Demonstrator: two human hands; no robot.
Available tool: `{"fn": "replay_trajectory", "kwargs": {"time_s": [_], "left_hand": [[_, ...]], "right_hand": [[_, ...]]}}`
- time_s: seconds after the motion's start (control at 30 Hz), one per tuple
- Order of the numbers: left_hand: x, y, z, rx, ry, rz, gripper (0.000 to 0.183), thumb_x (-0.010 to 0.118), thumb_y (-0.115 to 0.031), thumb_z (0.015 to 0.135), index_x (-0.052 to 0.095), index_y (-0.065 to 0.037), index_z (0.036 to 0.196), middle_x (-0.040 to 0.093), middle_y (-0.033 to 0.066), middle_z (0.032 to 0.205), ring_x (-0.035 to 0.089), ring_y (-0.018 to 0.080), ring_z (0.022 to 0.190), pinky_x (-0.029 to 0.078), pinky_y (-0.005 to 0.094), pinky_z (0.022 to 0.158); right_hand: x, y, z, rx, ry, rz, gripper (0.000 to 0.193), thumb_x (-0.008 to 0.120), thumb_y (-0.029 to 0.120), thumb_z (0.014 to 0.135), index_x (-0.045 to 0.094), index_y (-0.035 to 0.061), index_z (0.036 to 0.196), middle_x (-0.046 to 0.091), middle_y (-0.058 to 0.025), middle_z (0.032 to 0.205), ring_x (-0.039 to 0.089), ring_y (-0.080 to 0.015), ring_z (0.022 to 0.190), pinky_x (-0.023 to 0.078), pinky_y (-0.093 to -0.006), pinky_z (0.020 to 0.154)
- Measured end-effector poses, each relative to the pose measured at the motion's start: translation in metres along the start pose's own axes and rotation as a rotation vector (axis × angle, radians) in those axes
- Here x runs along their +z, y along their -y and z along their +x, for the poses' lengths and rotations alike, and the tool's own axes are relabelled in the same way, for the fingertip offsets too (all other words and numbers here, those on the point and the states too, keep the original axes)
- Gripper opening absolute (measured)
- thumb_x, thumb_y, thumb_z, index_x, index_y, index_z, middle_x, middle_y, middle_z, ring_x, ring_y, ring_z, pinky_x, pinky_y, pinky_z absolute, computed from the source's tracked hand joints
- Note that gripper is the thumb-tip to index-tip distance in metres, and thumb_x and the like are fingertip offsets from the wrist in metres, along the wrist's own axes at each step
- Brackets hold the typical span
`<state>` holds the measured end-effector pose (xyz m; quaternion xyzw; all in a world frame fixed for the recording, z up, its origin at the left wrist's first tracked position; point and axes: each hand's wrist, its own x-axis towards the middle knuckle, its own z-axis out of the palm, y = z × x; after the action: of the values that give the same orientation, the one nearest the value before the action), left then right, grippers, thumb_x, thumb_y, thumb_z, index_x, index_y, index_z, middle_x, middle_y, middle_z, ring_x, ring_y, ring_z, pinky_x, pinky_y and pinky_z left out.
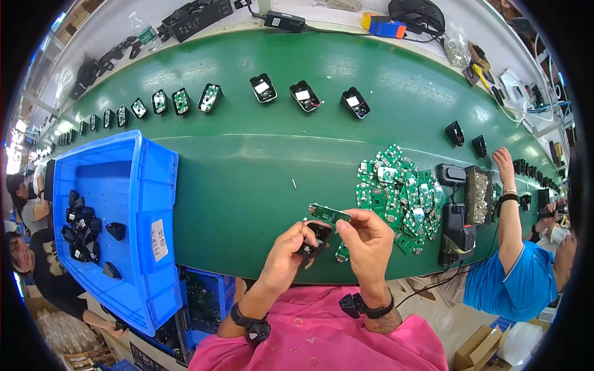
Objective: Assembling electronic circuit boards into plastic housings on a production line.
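Close in front of me, my left hand (286, 252) is closed round a small black plastic housing (317, 237), its open side facing up. Just to the right, my right hand (366, 244) pinches a green circuit board (329, 214) between thumb and fingers, held above the housing. A thin light-coloured piece shows by my left fingertips, too small to make out. Beyond my right hand lies a heap of green circuit boards (402, 195) on the bench. One more board (341, 252) lies partly hidden beneath my right hand.
A blue crate (164, 185) with black housings stands left. Along the green bench (235, 154) runs a row of black housings (306, 96), some with boards inside. At right are a black device (458, 232) and a tray of small metal parts (477, 195). A co-worker's arm (510, 216) reaches in.
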<state>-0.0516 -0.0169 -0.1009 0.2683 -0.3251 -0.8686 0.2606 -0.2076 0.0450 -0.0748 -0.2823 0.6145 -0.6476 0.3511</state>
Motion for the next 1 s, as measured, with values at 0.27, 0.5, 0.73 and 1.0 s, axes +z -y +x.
{"fn": "replay_trajectory", "kwargs": {"time_s": [0.27, 0.5, 0.73, 1.0], "left_hand": [[0.007, -0.005, 0.002, 0.066, -0.066, 0.483, 0.033, 0.040, -0.030, 0.096, 0.057, -0.002, 0.090, 0.053, 0.0041, 0.092, 0.047, 0.0130, 0.086, 0.039, 0.0269, 0.072], [0.007, -0.003, 0.005, 0.161, 0.020, 0.524, 0.025, 0.042, -0.020, 0.094, 0.054, 0.001, 0.086, 0.045, 0.0046, 0.084, 0.041, 0.0130, 0.074, 0.035, 0.0285, 0.070], [-0.004, -0.003, 0.006, 0.006, 0.003, 0.397, 0.017, 0.053, -0.017, 0.095, 0.057, -0.001, 0.097, 0.051, 0.0025, 0.093, 0.045, 0.0095, 0.081, 0.040, 0.0259, 0.070], [-0.002, -0.010, 0.007, 0.025, 0.033, 0.146, 0.084, 0.084, -0.002, 0.073, 0.038, -0.001, 0.143, 0.055, 0.0114, 0.130, 0.057, 0.0171, 0.117, 0.050, 0.0310, 0.098]], "right_hand": [[-0.002, -0.006, -0.002, -0.144, 0.148, -0.176, 0.017, 0.069, -0.005, 0.085, 0.068, -0.0039, 0.103, 0.066, -0.0052, 0.093, 0.058, -0.0089, 0.082, 0.046, -0.0225, 0.073], [-0.003, -0.007, -0.002, -0.095, 0.171, -0.136, 0.017, 0.069, -0.005, 0.085, 0.068, -0.0041, 0.102, 0.067, -0.0054, 0.093, 0.058, -0.0091, 0.082, 0.046, -0.0227, 0.073], [-0.006, -0.007, -0.001, -0.154, 0.234, -0.161, 0.019, 0.070, -0.007, 0.082, 0.068, -0.0036, 0.101, 0.068, -0.0078, 0.093, 0.061, -0.0118, 0.084, 0.048, -0.0247, 0.075], [-0.010, 0.004, 0.000, -0.253, 0.308, -0.288, 0.023, 0.070, -0.011, 0.073, 0.074, 0.0040, 0.091, 0.064, -0.0097, 0.107, 0.063, -0.0165, 0.087, 0.051, -0.0280, 0.077]]}}
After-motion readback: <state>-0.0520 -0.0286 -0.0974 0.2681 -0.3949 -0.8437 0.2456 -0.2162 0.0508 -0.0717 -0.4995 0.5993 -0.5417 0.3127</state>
